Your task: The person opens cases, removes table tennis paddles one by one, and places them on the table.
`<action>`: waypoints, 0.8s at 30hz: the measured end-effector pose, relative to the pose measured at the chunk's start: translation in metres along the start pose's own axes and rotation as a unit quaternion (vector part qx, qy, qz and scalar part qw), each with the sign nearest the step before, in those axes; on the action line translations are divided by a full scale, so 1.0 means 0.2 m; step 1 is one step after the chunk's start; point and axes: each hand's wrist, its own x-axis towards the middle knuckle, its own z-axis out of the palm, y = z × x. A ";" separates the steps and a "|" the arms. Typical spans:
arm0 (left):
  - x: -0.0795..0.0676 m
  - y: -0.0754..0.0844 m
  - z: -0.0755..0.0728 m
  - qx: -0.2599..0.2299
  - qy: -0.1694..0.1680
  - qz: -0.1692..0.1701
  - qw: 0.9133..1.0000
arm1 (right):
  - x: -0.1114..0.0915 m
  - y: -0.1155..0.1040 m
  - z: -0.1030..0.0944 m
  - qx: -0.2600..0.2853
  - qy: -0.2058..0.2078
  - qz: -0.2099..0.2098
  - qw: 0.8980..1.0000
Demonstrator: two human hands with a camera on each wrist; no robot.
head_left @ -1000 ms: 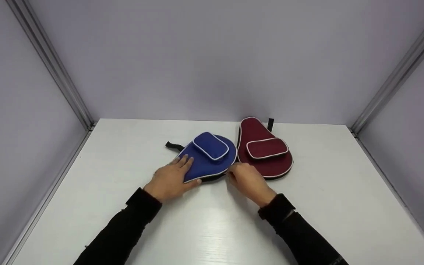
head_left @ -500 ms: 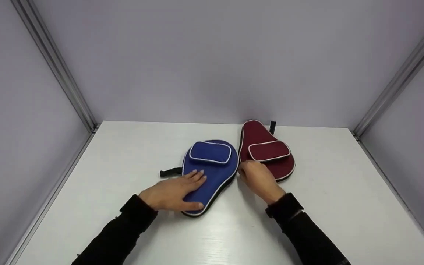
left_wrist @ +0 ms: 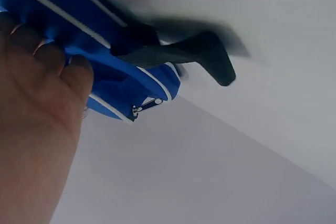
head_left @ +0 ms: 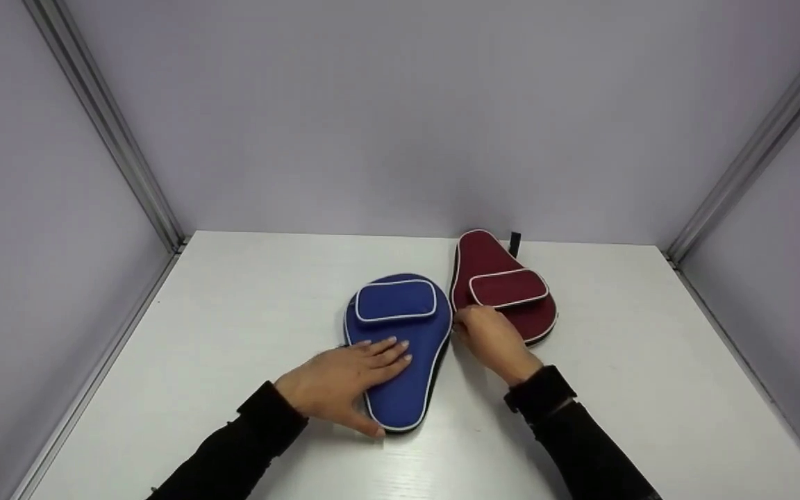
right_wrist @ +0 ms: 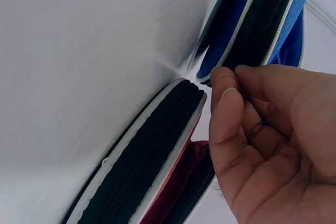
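A blue table tennis bat case (head_left: 422,340) with white piping lies flat, pocket upward, its narrow end toward me. My left hand (head_left: 344,378) rests on its narrow part, fingers straight, thumb by the bottom edge. In the left wrist view a black strap (left_wrist: 210,56) sticks out from the case's side. My right hand (head_left: 492,340) is at the case's right edge. Thumb and index finger pinch at the dark zipper (right_wrist: 262,19) around its rim, seemingly on the zipper pull, which the fingertips mostly hide. A dark red bat case (head_left: 497,281) lies just right of the blue one.
The white table (head_left: 254,292) meets a grey back wall (head_left: 400,118), with side walls on metal posts left and right. A black strap (head_left: 514,244) stands out behind the red case. The red case's rim lies close beside my right hand.
The blue case has turned counterclockwise, its narrow end swinging from lower left to point toward me. My left hand has moved with it, toward me; my right hand has shifted slightly right.
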 end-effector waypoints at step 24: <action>0.13 0.01 0.01 -0.026 0.061 -0.049 0.997 | -0.04 -0.25 -0.35 0.055 -0.060 0.019 0.997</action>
